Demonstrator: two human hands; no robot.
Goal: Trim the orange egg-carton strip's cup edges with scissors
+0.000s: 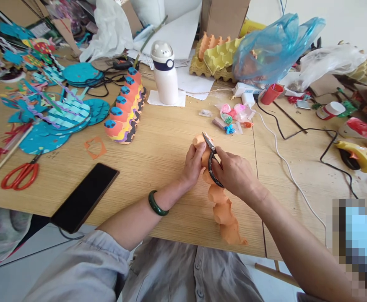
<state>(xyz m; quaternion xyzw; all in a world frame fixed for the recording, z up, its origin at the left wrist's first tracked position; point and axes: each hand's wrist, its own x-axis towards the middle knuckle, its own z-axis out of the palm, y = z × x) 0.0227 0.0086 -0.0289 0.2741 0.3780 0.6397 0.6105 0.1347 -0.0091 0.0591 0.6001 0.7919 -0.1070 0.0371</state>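
An orange strip of egg carton cups (222,209) runs from between my hands down toward the front edge of the table. My left hand (193,165) grips the far end of this strip, thumb on top. In my right hand (238,172) are black-handled scissors (215,167), fingers wrapped at the loops. The blades point away from me and lie against the far cup, close to my left thumb. Whether they are cutting into the carton I cannot tell. A painted caterpillar of egg carton cups (125,109), orange with blue spots, stands farther left.
A black phone (85,197) and red-handled scissors (21,174) lie to the left. A white bottle (166,79) stands behind, near egg trays (216,58) and a blue plastic bag (274,50). Cables and a yellow glue gun (356,155) occupy the right side.
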